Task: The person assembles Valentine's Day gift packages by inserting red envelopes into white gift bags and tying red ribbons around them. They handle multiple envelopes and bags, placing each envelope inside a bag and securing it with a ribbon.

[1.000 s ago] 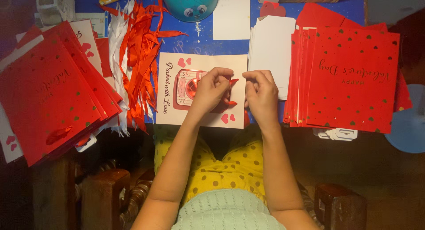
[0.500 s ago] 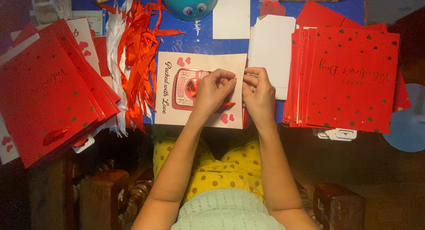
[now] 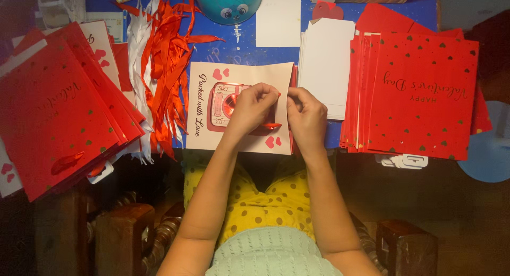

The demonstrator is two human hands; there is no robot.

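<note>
We see the left hand [image 3: 254, 107] and right hand [image 3: 307, 117] meeting over a cream paper bag [image 3: 239, 107] lying flat on the blue desk [image 3: 239, 48]. Each grip is pinched shut on a red ribbon [image 3: 268, 126] at the bag's right edge. Red ribbons [image 3: 167, 58] lie left, red bags [image 3: 419, 90] stacked right.

card [image 3: 241, 109]: cream, red hearts | bags [image 3: 422, 90]: red, dark hearts | ribbons [image 3: 164, 58]: red, white | table [image 3: 241, 45]: blue
</note>
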